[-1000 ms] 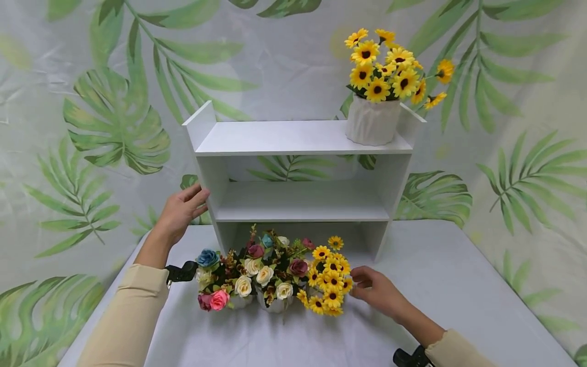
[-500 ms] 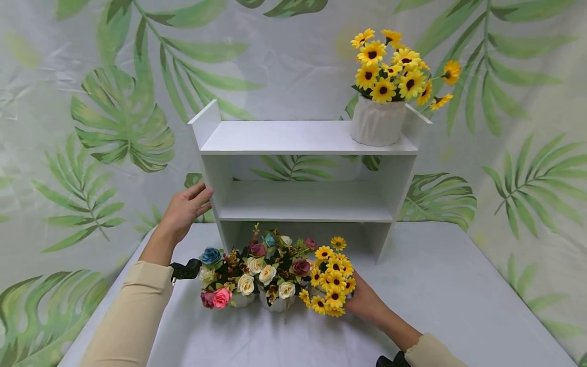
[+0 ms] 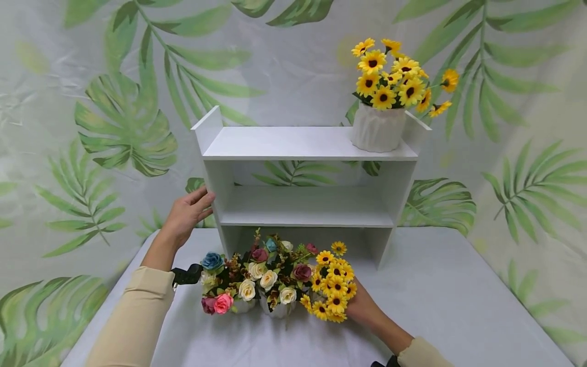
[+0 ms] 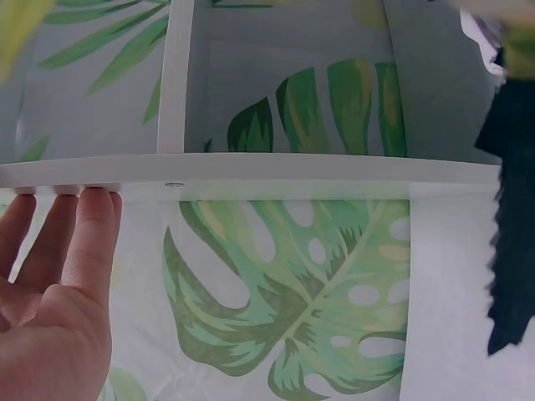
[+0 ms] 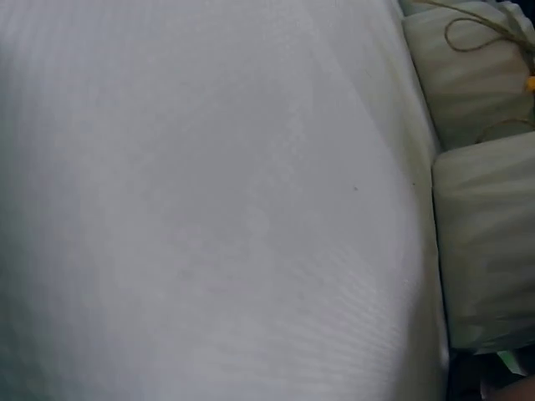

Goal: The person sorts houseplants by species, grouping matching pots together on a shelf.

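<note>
In the head view my left hand [image 3: 183, 216] rests its straight fingertips against the left side of a white shelf unit [image 3: 302, 224]. The left wrist view shows those fingers [image 4: 88, 251] touching the board's edge. My right hand [image 3: 364, 306] reaches in beside a pot of small yellow sunflowers [image 3: 337, 288] in front of the shelf; the blooms hide its fingers. Two pots of mixed roses [image 3: 268, 280] stand left of it, in a row. Whitish pots [image 5: 485, 242] line the right edge of the right wrist view, one tied with twine.
A white pot of larger sunflowers [image 3: 378, 125] stands at the right end of the top shelf [image 3: 275, 142]. The unit stands on a table with a white cloth [image 3: 440, 295]. Behind hangs a leaf-patterned backdrop [image 3: 293, 61].
My right hand has moved left, from beside the small sunflowers to partly behind their blooms. The left hand stays at the shelf's side. The head view has shifted slightly.
</note>
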{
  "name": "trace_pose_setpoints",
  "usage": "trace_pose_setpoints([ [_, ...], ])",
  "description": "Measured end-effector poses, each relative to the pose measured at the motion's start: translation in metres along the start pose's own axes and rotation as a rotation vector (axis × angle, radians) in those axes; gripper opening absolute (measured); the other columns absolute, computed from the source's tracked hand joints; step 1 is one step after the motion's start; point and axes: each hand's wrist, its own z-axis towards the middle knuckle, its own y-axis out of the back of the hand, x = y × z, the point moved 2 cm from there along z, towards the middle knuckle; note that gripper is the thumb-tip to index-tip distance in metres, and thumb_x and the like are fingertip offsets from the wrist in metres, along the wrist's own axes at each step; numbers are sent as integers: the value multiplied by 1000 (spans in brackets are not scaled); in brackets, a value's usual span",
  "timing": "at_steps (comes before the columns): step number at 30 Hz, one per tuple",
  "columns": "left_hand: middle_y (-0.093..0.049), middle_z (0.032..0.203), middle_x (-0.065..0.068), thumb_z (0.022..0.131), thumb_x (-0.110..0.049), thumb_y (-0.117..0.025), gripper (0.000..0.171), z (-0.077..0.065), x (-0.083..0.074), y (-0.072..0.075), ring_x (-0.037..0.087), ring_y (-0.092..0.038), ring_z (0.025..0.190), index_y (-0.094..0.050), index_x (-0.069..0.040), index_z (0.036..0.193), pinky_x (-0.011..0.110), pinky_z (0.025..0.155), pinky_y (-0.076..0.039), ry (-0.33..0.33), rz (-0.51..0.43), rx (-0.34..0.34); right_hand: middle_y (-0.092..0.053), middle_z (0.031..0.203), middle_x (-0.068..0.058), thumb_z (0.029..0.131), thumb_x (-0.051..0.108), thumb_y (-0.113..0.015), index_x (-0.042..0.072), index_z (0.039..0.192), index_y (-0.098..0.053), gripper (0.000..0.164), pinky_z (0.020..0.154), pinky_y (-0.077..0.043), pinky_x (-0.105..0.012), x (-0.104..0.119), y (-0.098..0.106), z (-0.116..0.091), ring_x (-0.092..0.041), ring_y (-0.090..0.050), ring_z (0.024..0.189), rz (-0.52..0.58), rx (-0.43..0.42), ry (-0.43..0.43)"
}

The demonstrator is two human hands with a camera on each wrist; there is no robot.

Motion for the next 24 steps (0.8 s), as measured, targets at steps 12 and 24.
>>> trace_pose_setpoints([
  [12, -14, 168, 7, 102, -44, -51, 70, 1, 0, -3, 30, -24, 153, -21, -15, 159, 47, 124, -32, -1, 4, 8, -44, 153, -17, 78, 19, -82, 4, 153, -30, 92, 121, -32, -58, -4, 0, -2, -37, -41, 143, -11, -67, 7],
  [24, -12, 168, 8, 102, -44, -50, 72, 2, 1, -3, 31, -23, 153, -20, -13, 160, 47, 125, -31, 5, 8, 13, -42, 153, -17, 85, 18, -78, 3, 152, -30, 84, 119, -37, -56, 3, 24, -10, -37, -41, 142, -46, -74, 14],
])
